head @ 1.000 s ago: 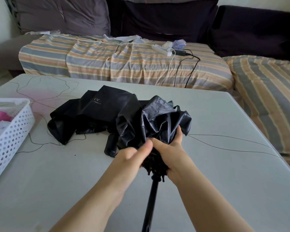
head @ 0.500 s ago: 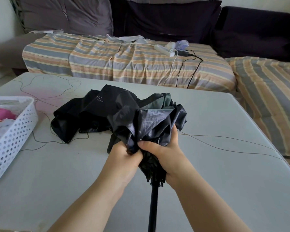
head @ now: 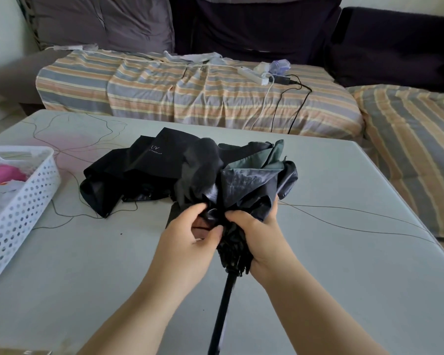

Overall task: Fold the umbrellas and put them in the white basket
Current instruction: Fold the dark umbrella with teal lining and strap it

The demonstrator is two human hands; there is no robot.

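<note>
A black umbrella point(head: 246, 185) with crumpled canopy is held over the grey table point(head: 344, 265), its black shaft point(head: 223, 308) running down toward me. My right hand point(head: 262, 239) grips the bunched canopy near the shaft. My left hand point(head: 190, 244) pinches a fold of the fabric just beside it. A second black umbrella point(head: 139, 175) marked "UV" lies loosely collapsed on the table behind, partly covered by the held one. The white perforated basket point(head: 23, 208) stands at the table's left edge with a pink item inside.
A thin dark thread point(head: 356, 219) trails across the table. Behind the table is a sofa under a striped cover point(head: 190, 90), with a white power strip point(head: 254, 75) and black cables on it. Dark cushions line the back.
My left hand has shifted its pinch along the canopy folds, and the fabric has bunched tighter around the shaft. A grey-green inner side of the canopy now shows at the top.
</note>
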